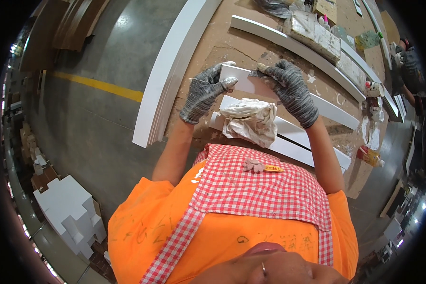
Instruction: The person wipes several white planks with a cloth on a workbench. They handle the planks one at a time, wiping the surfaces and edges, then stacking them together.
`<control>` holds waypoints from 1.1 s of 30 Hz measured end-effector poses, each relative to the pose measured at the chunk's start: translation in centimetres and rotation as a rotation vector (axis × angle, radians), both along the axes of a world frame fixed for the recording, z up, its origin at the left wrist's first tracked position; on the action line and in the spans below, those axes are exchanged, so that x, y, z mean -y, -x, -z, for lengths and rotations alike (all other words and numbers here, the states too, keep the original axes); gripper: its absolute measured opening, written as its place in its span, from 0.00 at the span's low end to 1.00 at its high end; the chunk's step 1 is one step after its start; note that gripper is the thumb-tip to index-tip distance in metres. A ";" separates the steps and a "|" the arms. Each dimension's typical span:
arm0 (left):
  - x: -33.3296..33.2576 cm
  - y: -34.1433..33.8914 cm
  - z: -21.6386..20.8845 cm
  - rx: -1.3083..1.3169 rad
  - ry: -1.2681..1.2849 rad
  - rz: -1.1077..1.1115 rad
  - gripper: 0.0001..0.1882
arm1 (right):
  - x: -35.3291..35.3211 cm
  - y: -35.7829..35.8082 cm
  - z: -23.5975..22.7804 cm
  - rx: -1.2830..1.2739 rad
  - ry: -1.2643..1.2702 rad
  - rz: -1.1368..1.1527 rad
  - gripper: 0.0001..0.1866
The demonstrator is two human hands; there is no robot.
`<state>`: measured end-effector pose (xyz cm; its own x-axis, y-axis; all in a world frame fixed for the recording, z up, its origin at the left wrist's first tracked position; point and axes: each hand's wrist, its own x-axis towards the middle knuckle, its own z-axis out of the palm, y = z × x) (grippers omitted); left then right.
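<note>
My left hand (204, 93), in a grey knit glove with whitened fingertips, grips the near-left end of a white board (239, 79), thumb on its face. My right hand (291, 90), also gloved, is over the same board, its fingers closed on a small dark flat blade (257, 74) that touches the white surface. The handle, if any, is hidden by the glove. The board appears to run on under my right hand toward the right. Closer to me, a crumpled off-white rag (249, 121) lies across more white strips (294, 135).
A stack of long white mouldings (168, 71) lines the table's left edge. Beyond my hands lie a curved white strip (298, 49) and a stained block (312, 35). Bottles (370, 156) and small cans (375, 90) stand at right, near another person's gloved hand (411, 66).
</note>
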<state>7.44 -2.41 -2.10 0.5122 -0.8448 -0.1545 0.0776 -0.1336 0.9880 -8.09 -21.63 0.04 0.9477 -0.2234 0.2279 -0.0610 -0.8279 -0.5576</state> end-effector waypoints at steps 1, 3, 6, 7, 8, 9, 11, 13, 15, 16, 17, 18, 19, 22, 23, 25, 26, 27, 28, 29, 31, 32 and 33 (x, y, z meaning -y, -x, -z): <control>0.0 0.0 0.1 0.023 -0.009 0.012 0.24 | -0.1 -0.1 -0.1 0.008 -0.005 0.001 0.13; 0.2 0.2 -0.2 -0.021 -0.007 -0.020 0.24 | -0.6 -0.6 -0.1 0.027 -0.015 0.006 0.13; 0.3 0.1 -0.3 -0.006 0.010 -0.004 0.24 | -1.2 -1.4 0.3 0.064 0.021 0.008 0.14; 0.4 0.1 -0.2 0.013 0.020 0.013 0.24 | -1.4 -1.8 0.3 0.044 0.020 0.022 0.14; 0.4 0.0 -0.4 0.014 0.004 0.014 0.24 | -1.6 -2.2 0.2 0.061 0.017 0.018 0.14; 0.5 0.1 -0.6 0.014 -0.012 0.011 0.24 | -1.8 -2.7 -0.1 0.078 0.014 0.010 0.14; 0.5 0.2 -0.8 0.027 -0.017 -0.001 0.24 | -1.8 -3.2 -0.2 0.113 0.002 -0.011 0.13; 0.6 0.3 -0.5 0.051 0.011 -0.017 0.24 | -1.7 -3.5 -0.2 0.126 0.035 -0.021 0.13; 0.7 0.1 -0.4 0.028 0.008 -0.024 0.24 | -1.8 -3.8 -0.2 0.144 0.042 -0.020 0.13; 0.8 0.1 -0.3 0.016 0.005 -0.026 0.25 | -2.0 -4.0 -0.1 0.155 0.032 -0.015 0.13; 0.9 0.0 -0.3 0.015 -0.001 -0.015 0.25 | -2.1 -4.1 -0.1 0.166 0.023 -0.009 0.13; 0.9 0.0 -0.4 0.018 -0.009 -0.010 0.25 | -2.1 -4.2 -0.1 0.161 0.013 -0.013 0.13; 0.9 -0.1 -0.6 0.021 -0.017 -0.005 0.25 | -2.2 -4.3 -0.1 0.157 0.003 -0.017 0.13; 1.0 0.2 -1.0 0.041 -0.023 -0.008 0.24 | -1.5 -3.6 -0.1 0.129 0.018 -0.011 0.14; 0.8 -0.1 -0.4 0.046 0.004 0.000 0.24 | -1.3 -3.4 -0.2 0.117 0.031 -0.006 0.14; 0.8 0.0 -0.7 -0.002 -0.009 0.006 0.24 | -1.6 -3.1 -0.4 0.107 0.046 0.008 0.14; 0.9 0.2 -0.9 -0.026 -0.016 0.009 0.24 | -1.7 -3.1 -0.5 0.102 0.053 0.016 0.14; 1.1 0.3 -1.1 -0.027 -0.017 0.031 0.25 | -2.0 -3.4 -0.3 0.177 0.032 0.020 0.13; 1.3 0.6 -1.2 0.016 -0.018 0.031 0.25 | -2.1 -3.7 -0.5 0.174 0.028 0.009 0.13; 1.5 1.1 -1.3 0.058 -0.019 0.032 0.25 | -2.0 -4.0 -0.7 0.171 0.024 -0.001 0.13; 1.4 1.0 -1.0 0.132 -0.054 0.037 0.26 | -1.9 -3.9 -1.2 0.095 0.027 0.006 0.13; 1.5 0.9 -1.1 0.102 -0.048 0.024 0.26 | -1.5 -3.2 -1.0 0.198 -0.080 0.042 0.12; 1.5 0.8 -1.2 0.071 -0.039 0.007 0.26 | -0.9 -2.4 -0.5 0.300 -0.186 0.074 0.12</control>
<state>6.64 -3.93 -0.87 0.5173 -0.8424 -0.1506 0.0061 -0.1723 0.9850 -5.72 -20.73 0.49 0.8248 -0.3523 0.4422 0.0722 -0.7100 -0.7005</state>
